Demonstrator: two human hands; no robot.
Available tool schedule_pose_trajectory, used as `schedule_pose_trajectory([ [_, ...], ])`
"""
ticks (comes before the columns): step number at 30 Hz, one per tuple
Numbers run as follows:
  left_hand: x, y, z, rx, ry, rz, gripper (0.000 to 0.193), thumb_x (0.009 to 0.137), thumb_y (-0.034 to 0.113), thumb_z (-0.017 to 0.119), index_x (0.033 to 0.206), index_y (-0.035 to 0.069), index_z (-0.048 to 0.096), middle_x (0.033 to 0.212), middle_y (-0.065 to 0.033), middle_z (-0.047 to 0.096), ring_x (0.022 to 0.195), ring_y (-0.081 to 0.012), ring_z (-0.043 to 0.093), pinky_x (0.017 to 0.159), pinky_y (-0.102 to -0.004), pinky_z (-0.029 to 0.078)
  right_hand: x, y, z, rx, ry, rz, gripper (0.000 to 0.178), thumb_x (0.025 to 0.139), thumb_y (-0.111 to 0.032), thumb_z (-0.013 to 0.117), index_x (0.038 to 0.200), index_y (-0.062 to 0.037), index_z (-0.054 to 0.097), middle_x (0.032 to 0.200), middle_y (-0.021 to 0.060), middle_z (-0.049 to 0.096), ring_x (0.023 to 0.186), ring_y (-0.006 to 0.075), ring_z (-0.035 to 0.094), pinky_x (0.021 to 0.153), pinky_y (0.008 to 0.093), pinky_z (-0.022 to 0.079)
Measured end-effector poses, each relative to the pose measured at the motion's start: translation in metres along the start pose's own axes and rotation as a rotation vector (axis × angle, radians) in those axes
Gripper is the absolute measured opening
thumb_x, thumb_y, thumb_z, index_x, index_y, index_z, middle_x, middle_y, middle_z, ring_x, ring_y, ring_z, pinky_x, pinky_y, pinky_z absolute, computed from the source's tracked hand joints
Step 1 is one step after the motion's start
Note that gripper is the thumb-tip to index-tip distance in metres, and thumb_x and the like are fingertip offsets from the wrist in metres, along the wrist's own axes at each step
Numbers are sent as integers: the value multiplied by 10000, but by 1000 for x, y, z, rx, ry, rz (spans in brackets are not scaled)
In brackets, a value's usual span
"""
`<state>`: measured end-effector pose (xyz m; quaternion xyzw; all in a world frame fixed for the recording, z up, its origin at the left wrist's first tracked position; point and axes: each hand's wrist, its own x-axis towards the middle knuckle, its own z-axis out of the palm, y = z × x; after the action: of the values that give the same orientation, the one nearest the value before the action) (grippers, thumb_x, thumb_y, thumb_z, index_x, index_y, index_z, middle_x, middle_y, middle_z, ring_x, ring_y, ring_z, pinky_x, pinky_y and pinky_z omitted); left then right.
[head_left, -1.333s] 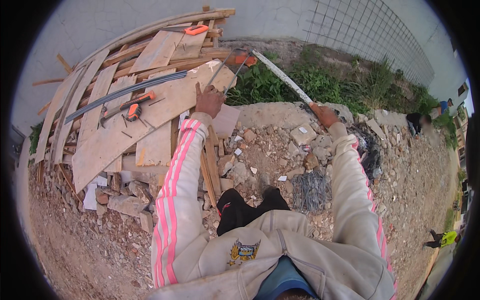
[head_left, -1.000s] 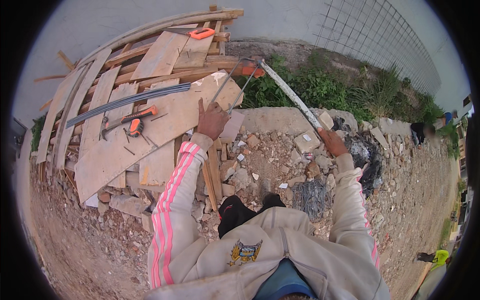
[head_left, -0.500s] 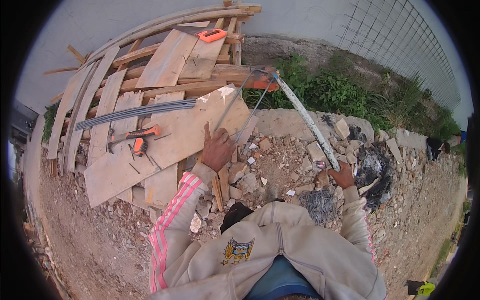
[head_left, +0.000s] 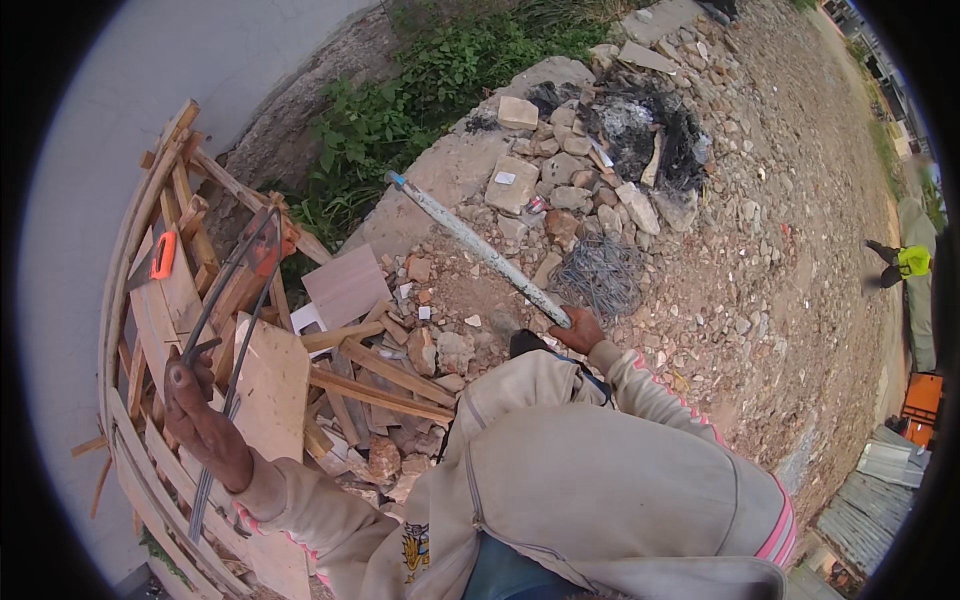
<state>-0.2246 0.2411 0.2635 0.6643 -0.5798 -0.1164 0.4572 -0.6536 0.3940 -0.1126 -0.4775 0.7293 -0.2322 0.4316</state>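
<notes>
My left hand (head_left: 205,420) is at the left, its fingers closed around the near part of a thin steel rod (head_left: 222,282) bent into a long narrow loop. The loop's far bend lies over a reddish-orange patch (head_left: 268,245) at the end of the timber bench. My right hand (head_left: 578,330) grips the lower end of a pale, paint-flecked pipe (head_left: 480,246). The pipe slants up to the left, and its blue-marked tip stands apart from the bench and rod. Beneath my left hand, a bundle of straight grey rods (head_left: 203,500) lies along the boards.
A saw with an orange handle (head_left: 163,255) rests on the wooden bench (head_left: 155,310). Loose planks (head_left: 395,370) and rubble lie beside it. A heap of grey wire-like pieces (head_left: 600,275) sits beyond my right hand, near black ash (head_left: 640,130). Far right is a person in yellow-green (head_left: 913,261).
The view has turned to the right. The pipe's tip has come away from the bench end and swung clear. My left hand, earlier with its index finger extended, is now curled round the bent rod.
</notes>
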Motion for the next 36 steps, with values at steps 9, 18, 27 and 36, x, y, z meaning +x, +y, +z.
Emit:
schedule_pose_trajectory([
  [9,-45,37,247,-14,-866,844,193,914,196,719,915,6,688,847,-180,662,873,-410,629,1015,-507,433,-106,166,15,-186,27,757,488,759,-416,754,1049,-25,735,889,201,741,825,352,733,763,459,567],
  [18,-180,74,540,-383,-1466,436,453,981,443,642,1117,22,737,935,-147,742,801,-248,668,758,-378,518,-255,249,53,44,-37,1447,406,840,-382,755,1083,-57,776,840,110,768,770,246,758,738,409,584],
  [27,-168,8,586,-334,-1466,135,469,945,367,670,1275,35,676,1222,-192,718,1133,-313,694,983,-394,531,-234,240,62,48,-120,1381,426,823,-399,767,1092,-68,777,870,105,775,814,261,762,770,414,587],
  [36,-152,-279,396,238,-1215,-288,479,934,394,679,1252,37,701,1237,-186,717,1143,-315,690,991,-401,524,-66,230,-23,-372,-396,975,446,812,-417,775,1101,-77,777,920,113,782,872,286,766,805,421,586],
])
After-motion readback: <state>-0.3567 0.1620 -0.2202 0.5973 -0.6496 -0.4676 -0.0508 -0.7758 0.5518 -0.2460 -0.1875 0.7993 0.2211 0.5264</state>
